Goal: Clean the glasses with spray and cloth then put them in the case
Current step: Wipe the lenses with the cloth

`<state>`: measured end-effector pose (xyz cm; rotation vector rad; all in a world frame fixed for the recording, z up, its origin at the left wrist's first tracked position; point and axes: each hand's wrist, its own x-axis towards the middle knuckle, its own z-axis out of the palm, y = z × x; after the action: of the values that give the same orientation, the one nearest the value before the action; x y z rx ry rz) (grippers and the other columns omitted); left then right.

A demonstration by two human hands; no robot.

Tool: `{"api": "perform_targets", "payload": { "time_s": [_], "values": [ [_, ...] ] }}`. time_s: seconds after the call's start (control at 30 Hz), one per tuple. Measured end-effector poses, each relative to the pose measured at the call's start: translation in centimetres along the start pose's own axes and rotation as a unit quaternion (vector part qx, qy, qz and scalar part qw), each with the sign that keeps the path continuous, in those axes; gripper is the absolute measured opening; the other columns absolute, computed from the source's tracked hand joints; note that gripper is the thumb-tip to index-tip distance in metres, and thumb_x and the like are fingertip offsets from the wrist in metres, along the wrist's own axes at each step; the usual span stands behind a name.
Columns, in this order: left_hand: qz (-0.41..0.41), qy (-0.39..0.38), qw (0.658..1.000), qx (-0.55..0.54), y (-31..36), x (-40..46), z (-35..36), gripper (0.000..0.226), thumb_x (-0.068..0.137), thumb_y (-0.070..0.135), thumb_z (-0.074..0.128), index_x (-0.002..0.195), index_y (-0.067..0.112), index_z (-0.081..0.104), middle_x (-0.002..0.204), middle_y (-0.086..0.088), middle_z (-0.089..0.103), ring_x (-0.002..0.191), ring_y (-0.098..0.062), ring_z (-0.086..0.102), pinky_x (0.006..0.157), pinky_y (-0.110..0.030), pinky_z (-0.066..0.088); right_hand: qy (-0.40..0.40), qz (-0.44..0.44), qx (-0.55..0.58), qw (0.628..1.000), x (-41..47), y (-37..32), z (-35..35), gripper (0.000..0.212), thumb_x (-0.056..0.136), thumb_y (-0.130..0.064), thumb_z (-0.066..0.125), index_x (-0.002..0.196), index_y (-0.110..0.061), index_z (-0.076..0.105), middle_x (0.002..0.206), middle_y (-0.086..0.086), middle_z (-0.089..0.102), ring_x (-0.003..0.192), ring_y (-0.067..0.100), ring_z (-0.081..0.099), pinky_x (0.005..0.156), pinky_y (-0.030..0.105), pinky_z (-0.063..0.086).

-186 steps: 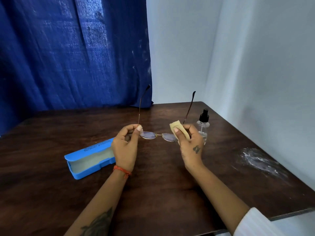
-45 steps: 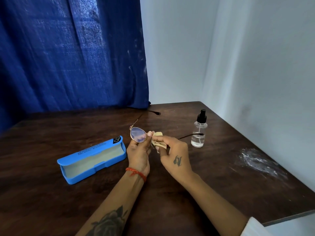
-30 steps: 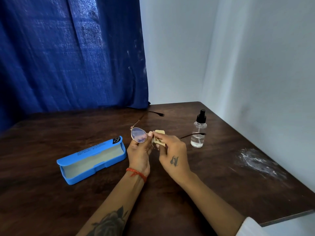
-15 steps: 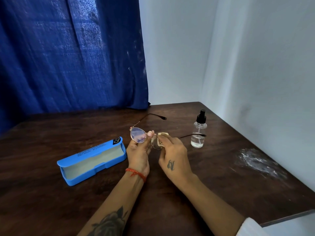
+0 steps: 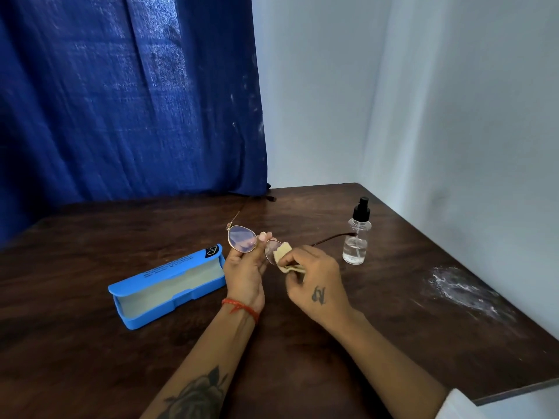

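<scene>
Thin gold-rimmed glasses (image 5: 242, 241) are held above the table's middle, temples pointing away and to the right. My left hand (image 5: 245, 275) pinches them at the bridge, thumb tip between the two lenses. My right hand (image 5: 314, 282) presses a small yellow cloth (image 5: 284, 257) against the right lens, which is partly hidden by it. A clear spray bottle (image 5: 357, 237) with a black nozzle stands upright to the right of my hands. The blue glasses case (image 5: 169, 285) lies open on the table to the left, nothing inside it.
The dark wooden table (image 5: 302, 358) fills a corner between a blue curtain (image 5: 121, 101) at the back left and a pale wall at the right. A whitish smear (image 5: 465, 293) marks the tabletop near its right edge.
Since six seconds ago the glasses have been lowered and turned, temples now lying flatter. In the last second my right hand slid the cloth slightly down and right over the right lens.
</scene>
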<state>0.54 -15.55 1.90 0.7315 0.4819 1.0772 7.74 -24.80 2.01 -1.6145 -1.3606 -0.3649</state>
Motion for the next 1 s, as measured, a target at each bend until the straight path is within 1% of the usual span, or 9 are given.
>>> {"api": "perform_targets", "payload": {
  "time_s": [0.17,0.37,0.5,0.6,0.67,0.77,0.83,0.9,1.0],
  "values": [
    [-0.015,0.01,1.0,0.005,0.3,-0.1,0.1,0.01,0.08,0.005,0.062,0.089,0.009,0.065,0.081,-0.002,0.073,0.074,-0.012,0.07,0.063,-0.023,0.058,-0.014,-0.07,-0.084,0.994,-0.1,0.4,-0.1,0.045,0.059,0.016,0.062,0.099,-0.004,0.066,0.098,0.01,0.068,0.082,0.026,0.062,0.076,0.03,0.051],
    [-0.034,-0.006,0.999,0.042,0.4,-0.1,0.3,0.01,0.081,0.011,0.065,0.089,0.009,0.061,0.1,-0.01,0.07,0.091,-0.017,0.068,0.069,-0.021,0.058,0.033,-0.043,-0.058,0.997,0.5,0.9,-0.7,0.032,0.068,0.013,0.065,0.095,-0.004,0.068,0.089,0.007,0.071,0.077,0.023,0.061,0.074,0.019,0.041],
    [-0.044,-0.046,0.996,0.062,0.6,-0.1,0.3,0.012,0.076,0.014,0.068,0.086,0.009,0.066,0.087,-0.006,0.074,0.086,-0.017,0.071,0.073,-0.024,0.058,0.066,0.043,-0.008,0.997,0.8,1.0,-0.8,0.027,0.072,0.006,0.068,0.093,-0.011,0.07,0.08,0.001,0.069,0.074,0.016,0.061,0.069,0.018,0.043],
    [-0.046,-0.059,0.993,0.089,0.8,-0.1,0.2,0.019,0.076,0.013,0.068,0.093,0.006,0.068,0.087,-0.008,0.075,0.085,-0.017,0.071,0.066,-0.02,0.057,0.052,0.168,0.092,0.98,1.1,1.4,-0.8,0.02,0.078,-0.003,0.069,0.094,-0.015,0.071,0.083,-0.001,0.071,0.077,0.013,0.065,0.071,0.03,0.053],
    [-0.037,-0.06,0.991,0.111,0.8,-0.2,0.2,0.011,0.077,0.01,0.068,0.088,0.008,0.07,0.083,-0.006,0.075,0.082,-0.016,0.071,0.065,-0.019,0.057,0.032,0.238,0.155,0.958,1.4,1.8,-0.9,0.018,0.08,-0.004,0.068,0.095,-0.013,0.07,0.087,0.004,0.072,0.082,0.017,0.067,0.077,0.043,0.056],
    [-0.029,-0.055,0.989,0.134,1.0,-0.4,0.3,0.007,0.077,0.008,0.067,0.082,0.012,0.07,0.079,-0.003,0.076,0.078,-0.014,0.071,0.066,-0.02,0.057,0.024,0.294,0.221,0.93,1.4,2.0,-0.8,0.019,0.08,-0.002,0.068,0.095,-0.013,0.07,0.089,0.006,0.072,0.082,0.018,0.068,0.079,0.047,0.056],
    [-0.019,-0.054,0.989,0.137,0.9,-0.6,0.4,0.006,0.077,0.007,0.067,0.081,0.011,0.069,0.078,-0.003,0.075,0.077,-0.014,0.071,0.067,-0.02,0.058,0.058,0.286,0.218,0.931,1.2,1.8,-0.7,0.018,0.08,-0.005,0.069,0.096,-0.014,0.071,0.088,0.004,0.073,0.082,0.016,0.068,0.079,0.039,0.057],
    [-0.012,-0.049,0.989,0.136,0.9,-0.7,0.5,0.007,0.077,0.006,0.067,0.082,0.01,0.069,0.079,-0.004,0.075,0.077,-0.014,0.071,0.068,-0.021,0.058,0.116,0.223,0.142,0.957,1.1,1.7,-0.8,0.019,0.079,-0.007,0.07,0.095,-0.017,0.072,0.086,-0.002,0.073,0.079,0.008,0.067,0.072,0.022,0.055],
    [-0.004,-0.036,0.989,0.142,0.8,-0.8,0.6,0.012,0.077,0.005,0.067,0.089,0.004,0.068,0.084,-0.009,0.073,0.074,-0.014,0.071,0.069,-0.021,0.058,0.182,0.133,0.064,0.972,1.3,1.6,-1.3,0.024,0.077,0.0,0.067,0.094,-0.016,0.073,0.088,-0.002,0.073,0.082,0.012,0.066,0.073,0.027,0.054]
  ]
}}
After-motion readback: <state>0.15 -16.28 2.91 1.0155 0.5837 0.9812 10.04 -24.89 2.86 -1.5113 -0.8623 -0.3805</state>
